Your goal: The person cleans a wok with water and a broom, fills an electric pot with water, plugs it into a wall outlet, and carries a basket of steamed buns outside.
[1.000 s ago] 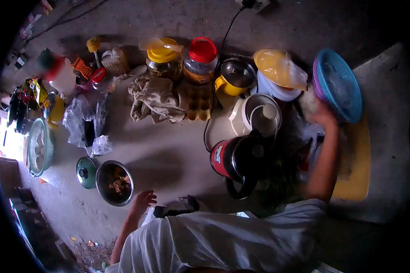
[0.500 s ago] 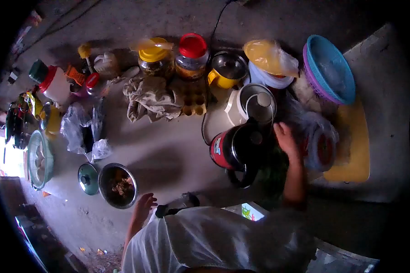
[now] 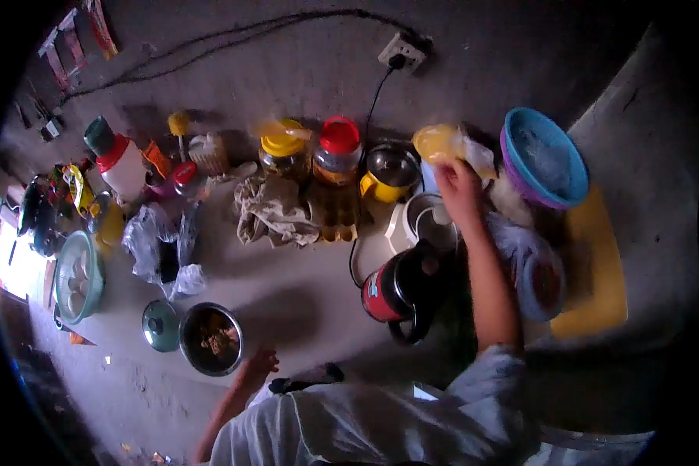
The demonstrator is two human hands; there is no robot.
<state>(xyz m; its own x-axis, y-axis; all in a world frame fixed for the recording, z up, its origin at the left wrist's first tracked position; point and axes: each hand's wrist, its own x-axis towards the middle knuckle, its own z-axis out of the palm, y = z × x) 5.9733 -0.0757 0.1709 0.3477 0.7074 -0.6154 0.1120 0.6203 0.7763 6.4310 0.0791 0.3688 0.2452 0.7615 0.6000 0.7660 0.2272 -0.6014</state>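
My right hand [image 3: 460, 190] reaches up over the rice-cooker-like pot [image 3: 427, 221], its fingers overlapping the lower edge of a yellow plastic-wrapped item [image 3: 436, 144]. Nothing shows in its loosely spread fingers; whether they touch that item is unclear. Below my right forearm is a red and black kettle [image 3: 388, 291]. My left hand [image 3: 262, 363] is low, loosely open and empty, just right of a metal bowl [image 3: 211, 367] with brown food [image 3: 219, 340] in it. A green-rimmed lid [image 3: 161, 326] lies to the bowl's left.
Behind stand a yellow-lidded jar [image 3: 282, 159], a red-lidded jar [image 3: 339, 159] and a yellow-handled pot [image 3: 384, 182]. A crumpled cloth [image 3: 272, 210] lies beside an egg tray [image 3: 336, 221]. Blue and purple baskets [image 3: 547, 159] are at right, a green basket [image 3: 78, 276] at left.
My right hand has moved from the baskets at right, down past the pot, then up and left to the yellow item. My left hand stays near the bowl. The view has tilted up.
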